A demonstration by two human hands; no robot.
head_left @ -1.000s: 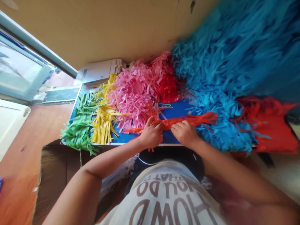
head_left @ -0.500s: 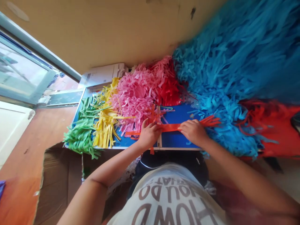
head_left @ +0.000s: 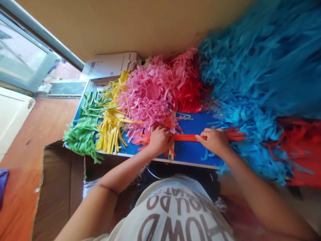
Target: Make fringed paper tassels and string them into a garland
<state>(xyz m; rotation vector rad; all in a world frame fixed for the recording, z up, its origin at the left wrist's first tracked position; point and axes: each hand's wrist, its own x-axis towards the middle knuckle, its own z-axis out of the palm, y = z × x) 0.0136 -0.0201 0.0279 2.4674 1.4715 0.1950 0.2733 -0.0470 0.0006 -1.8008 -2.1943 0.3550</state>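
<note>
Over the blue tabletop [head_left: 188, 154], a red-orange tissue paper tassel [head_left: 187, 137] stretches between my two hands, its middle folded into a narrow band. My left hand [head_left: 162, 139] is closed around the band's left part, with fringe fanning out beyond it. My right hand [head_left: 213, 139] pinches the right part between thumb and fingers, and cut strips spread past it to the right. More orange strips lie just above and below my left hand. The fingertips of my left hand are partly hidden.
Left of my hands lie fringed paper piles in green [head_left: 84, 140], yellow [head_left: 111, 134] and pink [head_left: 147, 97], with red fringe [head_left: 189, 95] behind. A large blue fringe heap [head_left: 255, 110] and red paper [head_left: 306, 154] cover the right. White stacked sheets [head_left: 110, 65] lie by the wall. Below stands a cardboard box [head_left: 57, 187].
The tassel's middle has become narrower and more tightly gathered. My right hand has shifted slightly right, and the view has tilted a little.
</note>
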